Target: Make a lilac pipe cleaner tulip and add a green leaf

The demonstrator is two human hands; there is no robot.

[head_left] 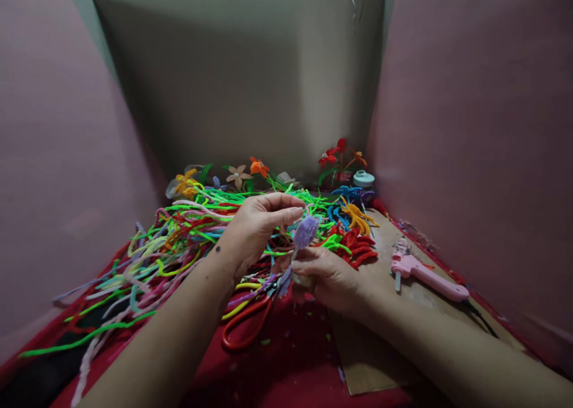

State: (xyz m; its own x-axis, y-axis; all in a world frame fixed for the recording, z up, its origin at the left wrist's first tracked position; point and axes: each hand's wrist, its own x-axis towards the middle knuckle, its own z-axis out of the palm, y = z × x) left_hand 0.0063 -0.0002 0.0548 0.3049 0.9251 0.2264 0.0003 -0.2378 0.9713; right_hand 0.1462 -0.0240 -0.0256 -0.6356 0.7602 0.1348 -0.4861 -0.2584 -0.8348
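Observation:
A purple fuzzy pipe-cleaner bud (307, 231) stands nearly upright in the middle of the head view. My right hand (329, 277) is closed around its stem, just below the bud. Above and to the left, my left hand (262, 220) is closed with thumb and forefinger pinched at the bud's top; what lies between the fingertips is too small to make out. Below my hands, scissors (248, 330) with a red handle rest on the red cloth (286, 372). A large heap of colourful pipe cleaners (179, 241) spreads behind and left of my left hand.
To the right, a pink glue gun (425, 275) lies on a cardboard sheet (376, 360). Red petal pieces (360, 248) and orange ones (356, 215) sit beyond my right hand. Finished flowers (258, 167) and a pale-lidded container (363, 179) stand along the back. Pink walls (474, 127) rise on both sides.

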